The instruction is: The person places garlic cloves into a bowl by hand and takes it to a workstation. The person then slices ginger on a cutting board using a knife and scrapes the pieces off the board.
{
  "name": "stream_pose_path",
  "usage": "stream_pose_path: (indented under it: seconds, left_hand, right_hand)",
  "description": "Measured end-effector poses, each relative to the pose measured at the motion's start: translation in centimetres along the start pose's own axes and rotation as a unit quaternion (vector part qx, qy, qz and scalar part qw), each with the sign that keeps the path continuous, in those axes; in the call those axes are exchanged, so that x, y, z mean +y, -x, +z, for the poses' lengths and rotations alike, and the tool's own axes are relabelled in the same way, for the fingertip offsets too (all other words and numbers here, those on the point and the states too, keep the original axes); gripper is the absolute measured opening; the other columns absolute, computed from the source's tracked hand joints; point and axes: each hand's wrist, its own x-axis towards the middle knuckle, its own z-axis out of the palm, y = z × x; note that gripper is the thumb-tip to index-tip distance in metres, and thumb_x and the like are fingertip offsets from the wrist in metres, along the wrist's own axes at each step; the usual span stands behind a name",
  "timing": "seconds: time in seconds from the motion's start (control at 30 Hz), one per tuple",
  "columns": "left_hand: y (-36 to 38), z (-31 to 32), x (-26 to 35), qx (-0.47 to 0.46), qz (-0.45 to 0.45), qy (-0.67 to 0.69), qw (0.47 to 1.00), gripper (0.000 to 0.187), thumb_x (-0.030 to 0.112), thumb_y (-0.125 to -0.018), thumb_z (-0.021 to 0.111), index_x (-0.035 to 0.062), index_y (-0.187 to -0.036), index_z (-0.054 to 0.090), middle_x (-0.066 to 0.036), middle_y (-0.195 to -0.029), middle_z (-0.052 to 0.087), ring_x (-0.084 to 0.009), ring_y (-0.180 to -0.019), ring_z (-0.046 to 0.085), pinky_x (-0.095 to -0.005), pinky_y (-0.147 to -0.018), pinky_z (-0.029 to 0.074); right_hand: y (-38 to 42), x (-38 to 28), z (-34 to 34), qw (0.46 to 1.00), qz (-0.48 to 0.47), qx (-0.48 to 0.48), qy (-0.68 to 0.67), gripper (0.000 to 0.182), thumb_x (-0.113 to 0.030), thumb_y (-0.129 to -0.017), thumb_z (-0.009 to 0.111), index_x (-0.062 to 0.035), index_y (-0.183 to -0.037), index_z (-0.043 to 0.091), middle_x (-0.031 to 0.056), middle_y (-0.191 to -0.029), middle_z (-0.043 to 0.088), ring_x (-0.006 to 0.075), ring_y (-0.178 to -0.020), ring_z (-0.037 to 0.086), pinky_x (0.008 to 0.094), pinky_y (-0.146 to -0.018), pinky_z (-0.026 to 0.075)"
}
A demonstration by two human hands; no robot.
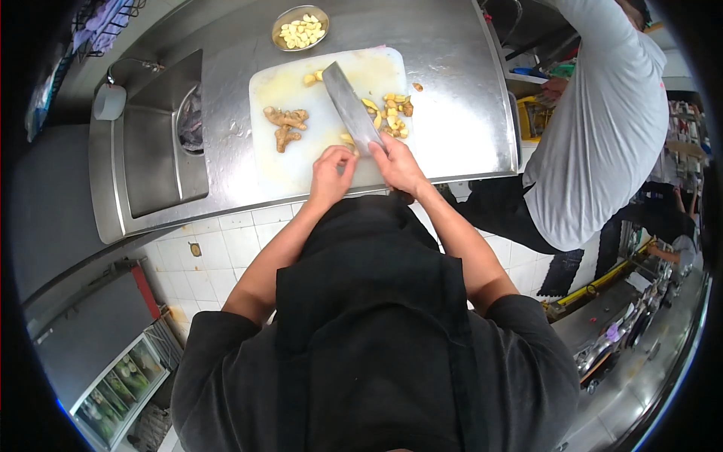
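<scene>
Presently, steel counter (452,83) is bearing white board (290,169). Cleaver (349,102) is slanting over board, R hand (401,164) gripping. Bowl (277,38) w/ pale pcs (302,32) is standing far side. L hand (334,175) is curling at near edge, hold unclear. Ginger root (285,126) is lying left, smaller pcs (393,117) right.

1. Cleaver (351,104): handle hidden within the right hand (401,166).
2. Left hand (331,175): fingertips curled; anything between them cannot be told.
3. Co-worker's raised sleeve (584,16): cut off by the far edge.
4. Sink (154,169): dark contents, indistinct.
5. Apron (369,339): cut off by the near edge.
6. Right-hand counter (595,320): objects too small to identify.
</scene>
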Motion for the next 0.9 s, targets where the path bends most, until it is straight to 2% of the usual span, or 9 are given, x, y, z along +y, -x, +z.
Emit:
stream_pose_path:
  seconds: [0.07, 0.17, 0.27, 0.3, 0.33, 0.4, 0.5, 0.57, 0.9]
  left_hand:
    - [0.5, 0.0, 0.3, -0.021, 0.026, 0.003, 0.999, 0.008, 0.003, -0.094, 0.076, -0.0036, -0.092, 0.072, -0.015, -0.098, 0.073, -0.0205, -0.076, 0.071, -0.0322, -0.071, 0.058]
    - [-0.2, -1.2, 1.4, -0.05, -0.068, -0.01, 0.996, 0.014, 0.006, -0.091, 0.077, -0.0009, -0.102, 0.072, -0.016, -0.108, 0.072, -0.0293, -0.093, 0.072, -0.0386, -0.083, 0.059]
    - [-1.7, -2.8, 1.1, -0.011, 0.066, -0.143, 0.987, 0.026, 0.006, -0.089, 0.077, 0.0019, -0.114, 0.07, -0.015, -0.124, 0.068, -0.0331, -0.117, 0.065, -0.0432, -0.099, 0.055]
    - [-2.2, -3.1, 0.6, -0.073, 0.082, -0.138, 0.984, 0.033, 0.005, -0.088, 0.077, 0.0033, -0.119, 0.069, -0.015, -0.13, 0.066, -0.0339, -0.124, 0.06, -0.0443, -0.105, 0.051]
    - [-2.8, -3.1, 0.2, -0.135, 0.098, -0.132, 0.977, 0.039, 0.005, -0.087, 0.077, 0.0048, -0.125, 0.067, -0.014, -0.136, 0.064, -0.0347, -0.132, 0.055, -0.0454, -0.11, 0.048]
    - [-3.6, -2.6, -0.7, -0.148, 0.099, -0.123, 0.976, 0.036, 0.006, -0.09, 0.076, 0.0042, -0.125, 0.069, -0.013, -0.13, 0.067, -0.0358, -0.126, 0.059, -0.0451, -0.102, 0.053]
    - [-4.3, -2.3, -0.9, -0.14, 0.047, -0.096, 0.984, 0.029, 0.007, -0.093, 0.075, 0.0003, -0.121, 0.072, -0.015, -0.125, 0.07, -0.0296, -0.102, 0.072, -0.0377, -0.088, 0.06]
    - [-4.2, -3.1, 0.2, -0.134, -0.062, -0.076, 0.986, 0.024, 0.007, -0.094, 0.074, -0.0005, -0.116, 0.073, -0.016, -0.117, 0.072, -0.0294, -0.087, 0.074, -0.038, -0.079, 0.061]
    - [-2.9, -3.0, -0.9, -0.11, -0.033, -0.049, 0.992, 0.021, 0.01, -0.096, 0.075, -0.0016, -0.114, 0.074, -0.013, -0.117, 0.071, -0.023, -0.078, 0.073, -0.0331, -0.073, 0.06]
  right_hand:
    - [-0.6, 0.2, 0.7, 0.999, 0.002, 0.039, -0.013, 0.03, -0.024, -0.107, 0.056, 0.0043, -0.116, 0.06, 0.0319, -0.098, 0.07, 0.0507, -0.094, 0.067, 0.0492, -0.082, 0.053]
    - [-0.6, -0.8, -1.0, 0.998, 0.017, 0.051, 0.016, 0.031, -0.026, -0.108, 0.056, 0.0027, -0.119, 0.061, 0.0314, -0.099, 0.071, 0.0484, -0.093, 0.069, 0.0481, -0.083, 0.054]
    - [0.8, -1.8, -3.5, 0.997, 0.042, 0.057, 0.013, 0.032, -0.027, -0.108, 0.056, 0.0003, -0.123, 0.061, 0.0302, -0.1, 0.071, 0.0429, -0.094, 0.071, 0.0477, -0.086, 0.054]
    - [1.2, -1.9, -4.0, 0.997, 0.049, 0.058, 0.019, 0.031, -0.028, -0.109, 0.055, -0.0013, -0.123, 0.06, 0.0232, -0.087, 0.07, 0.0321, -0.075, 0.071, 0.0444, -0.071, 0.055]
    - [1.5, -1.7, -4.2, 0.997, 0.049, 0.057, 0.021, 0.031, -0.028, -0.109, 0.055, -0.0013, -0.123, 0.06, 0.0232, -0.087, 0.07, 0.0321, -0.075, 0.071, 0.0444, -0.071, 0.055]
    - [2.1, -1.7, -4.4, 0.994, 0.106, 0.031, -0.018, 0.029, -0.028, -0.111, 0.053, -0.0031, -0.124, 0.058, 0.0138, -0.072, 0.063, 0.0225, -0.053, 0.062, 0.0391, -0.052, 0.051]
    - [3.2, -1.2, -2.9, 0.993, 0.092, 0.034, -0.062, 0.028, -0.028, -0.111, 0.051, -0.0035, -0.123, 0.056, 0.0069, -0.063, 0.055, 0.0166, -0.04, 0.051, 0.035, -0.04, 0.043]
    - [3.9, -1.5, -2.1, 0.991, 0.112, 0.016, -0.074, 0.028, -0.028, -0.111, 0.051, -0.0027, -0.123, 0.056, 0.0076, -0.063, 0.056, 0.0168, -0.041, 0.052, 0.0355, -0.04, 0.043]
    - [4.8, -1.7, -1.3, 0.985, 0.149, -0.028, -0.08, 0.025, -0.025, -0.111, 0.05, -0.0006, -0.11, 0.053, 0.0099, -0.063, 0.057, 0.0186, -0.042, 0.055, 0.0372, -0.039, 0.045]
